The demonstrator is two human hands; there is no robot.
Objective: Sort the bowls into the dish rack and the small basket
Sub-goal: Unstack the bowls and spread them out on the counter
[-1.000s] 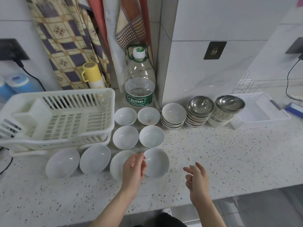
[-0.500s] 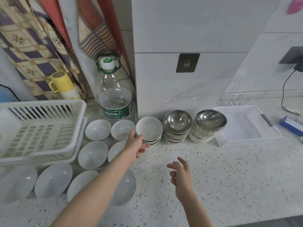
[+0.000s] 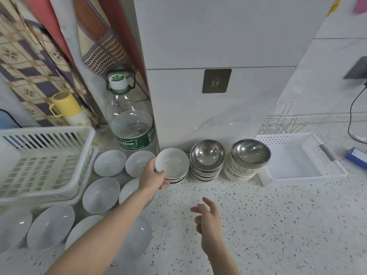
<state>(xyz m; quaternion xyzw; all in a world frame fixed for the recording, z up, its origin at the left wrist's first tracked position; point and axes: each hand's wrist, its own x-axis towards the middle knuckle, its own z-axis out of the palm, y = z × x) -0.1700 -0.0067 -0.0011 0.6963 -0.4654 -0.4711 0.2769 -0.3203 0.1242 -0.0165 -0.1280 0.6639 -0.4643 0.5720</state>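
Nothing sorted yet: dish rack (image 3: pixel 47 165) and small basket (image 3: pixel 297 155) hold no bowls. My left hand (image 3: pixel 152 175) grips the white stack's top bowl (image 3: pixel 172 165) at the worktop's back edge; my right hand (image 3: pixel 208 217) hovers loose, holding nothing.

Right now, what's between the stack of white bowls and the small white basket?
Two stacks topped by shiny metal bowls, side by side, in the head view.
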